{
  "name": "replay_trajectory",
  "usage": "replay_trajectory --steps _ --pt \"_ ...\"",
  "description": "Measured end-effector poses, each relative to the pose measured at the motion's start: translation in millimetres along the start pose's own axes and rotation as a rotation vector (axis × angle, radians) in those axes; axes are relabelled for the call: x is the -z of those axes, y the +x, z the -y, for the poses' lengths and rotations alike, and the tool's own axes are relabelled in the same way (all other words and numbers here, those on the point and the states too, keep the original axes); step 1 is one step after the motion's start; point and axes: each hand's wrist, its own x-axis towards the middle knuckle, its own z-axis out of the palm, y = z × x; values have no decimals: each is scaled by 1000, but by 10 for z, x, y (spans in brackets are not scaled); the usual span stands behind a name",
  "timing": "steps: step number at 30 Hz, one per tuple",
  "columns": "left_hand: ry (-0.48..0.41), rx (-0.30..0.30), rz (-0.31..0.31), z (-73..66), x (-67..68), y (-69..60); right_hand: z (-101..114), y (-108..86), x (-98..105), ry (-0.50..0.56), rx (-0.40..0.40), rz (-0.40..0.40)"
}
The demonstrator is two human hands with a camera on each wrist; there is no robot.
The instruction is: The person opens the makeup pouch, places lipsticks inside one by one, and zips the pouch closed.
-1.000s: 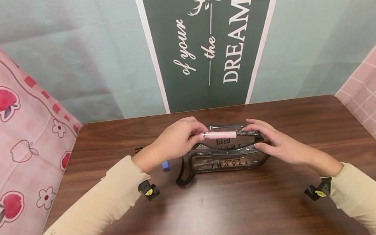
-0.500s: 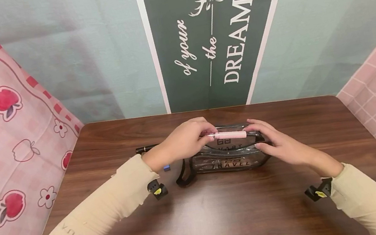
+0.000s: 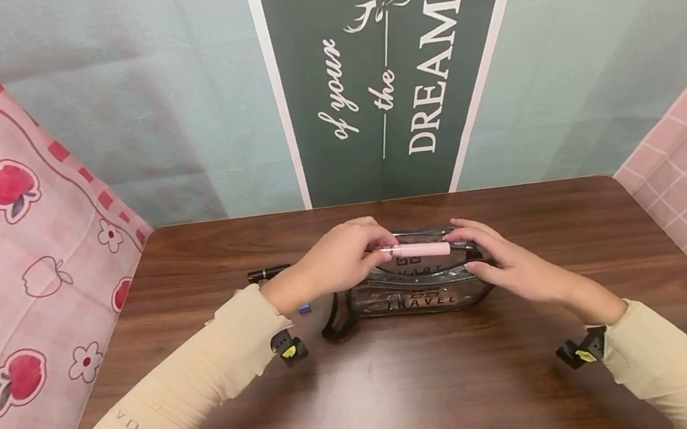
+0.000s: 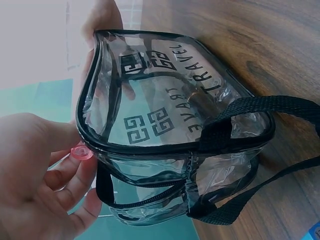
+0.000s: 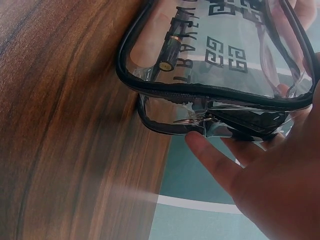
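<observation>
My left hand [image 3: 350,250] pinches a slim pink cosmetic tube [image 3: 422,250] by its left end, holding it level over the mouth of a clear toiletry bag [image 3: 413,298]. The bag has black trim and dark lettering, and its top stands unzipped. In the left wrist view only the tube's round pink end [image 4: 82,151] shows. My right hand [image 3: 518,264] holds the bag's right end, thumb on the near rim and fingers on the far rim. Inside the bag lies a dark tube with a gold band [image 5: 171,52].
A black strap [image 3: 337,319] loops from the bag's left end onto the brown wooden table [image 3: 378,408]. Partly behind my left forearm lie a black tube with a gold band [image 3: 267,272] and a small blue object [image 3: 305,308]. A curtain wall [image 3: 195,118] stands behind the table.
My left hand has moved a little to the right with the pink tube, then stayed nearly still over the last half second. My right hand and the bag have kept their place.
</observation>
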Motion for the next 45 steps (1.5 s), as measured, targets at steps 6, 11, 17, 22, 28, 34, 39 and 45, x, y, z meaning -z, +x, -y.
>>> replay_trajectory --steps 6,11,17,22,28,34,39,45 --pt "-4 -16 16 13 -10 -6 -10 -3 -13 0 11 -5" --pt "0 -36 51 21 7 -11 -20 -1 -22 12 23 -12" --pt "-35 -32 35 32 10 -23 -17 -6 -28 16 19 -9" --pt "-73 -40 14 53 18 -33 -17 -3 -33 24 21 -10" --pt "-125 -34 12 82 68 -58 -20 1 -36 24 27 -10" --pt "-133 -19 -6 139 127 -102 -15 1 -40 22 33 -12" --pt "-148 -21 -61 216 224 -192 -1 5 -45 24 35 -7" --pt "-155 28 -96 352 401 -363 7 -2 -29 18 11 2"
